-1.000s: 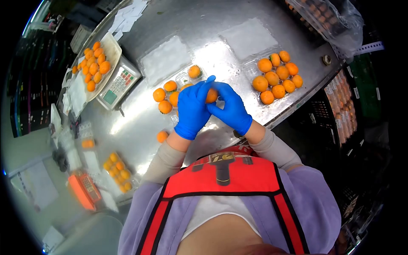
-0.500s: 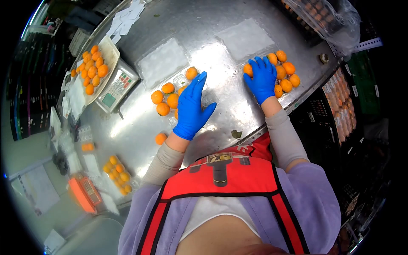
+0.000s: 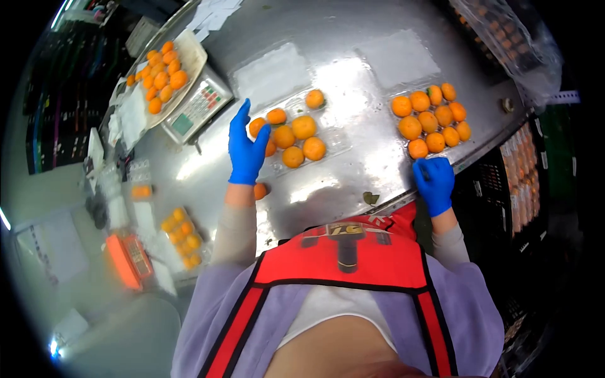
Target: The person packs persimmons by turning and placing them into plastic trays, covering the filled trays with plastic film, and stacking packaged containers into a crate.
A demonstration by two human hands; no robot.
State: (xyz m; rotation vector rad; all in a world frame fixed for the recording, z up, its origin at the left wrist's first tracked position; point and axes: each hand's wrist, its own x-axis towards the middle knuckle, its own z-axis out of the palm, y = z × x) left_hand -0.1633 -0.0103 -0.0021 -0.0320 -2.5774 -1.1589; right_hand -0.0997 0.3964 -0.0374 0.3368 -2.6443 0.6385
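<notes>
Looking down on a metal table [image 3: 334, 195], we have bare room between two clear trays. Our left hand [image 3: 247, 145], flat with thumb apart, is at the left end of the middle tray [image 3: 294, 106], part-filled with orange fruit [image 3: 304, 127]. Our right hand [image 3: 433, 183] curls near the table edge, below the right tray [image 3: 399, 138], holding three rows of four; whether it grips anything, we cannot tell. Our red apron's [image 3: 302, 268] print is unclear.

right grip [image 3: 433, 186] now beside fruit [image 3: 428, 121]
</notes>
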